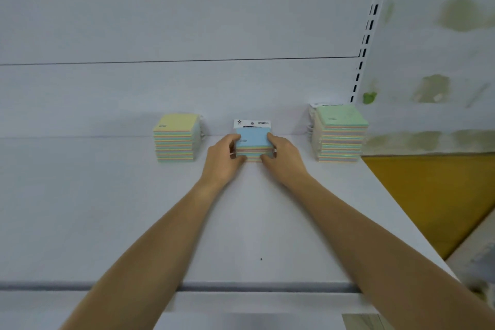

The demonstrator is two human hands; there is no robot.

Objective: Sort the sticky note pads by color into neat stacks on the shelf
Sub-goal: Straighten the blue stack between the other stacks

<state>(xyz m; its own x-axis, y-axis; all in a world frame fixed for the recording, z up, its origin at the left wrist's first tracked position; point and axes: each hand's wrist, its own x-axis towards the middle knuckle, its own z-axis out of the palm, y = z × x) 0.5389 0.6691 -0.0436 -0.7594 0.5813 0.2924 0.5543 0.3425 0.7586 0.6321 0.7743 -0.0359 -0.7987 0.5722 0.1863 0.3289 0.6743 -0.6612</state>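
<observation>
Three stacks of sticky note pads stand near the back of the white shelf (107,209). The left stack (175,138) has a yellow pad on top. The right stack (340,134) is topped with green. Between them is a short stack with a blue pad on top (253,138) and a white header card behind it. My left hand (225,155) presses its left side and my right hand (281,155) presses its right side, fingers curled around the stack's edges. The stack rests on the shelf.
The shelf's back panel rises behind the stacks, with a slotted upright (371,27) at the right. The shelf ends just right of the green stack; an orange-brown floor area (434,195) lies beyond. The shelf's front lip (241,288) runs below my forearms.
</observation>
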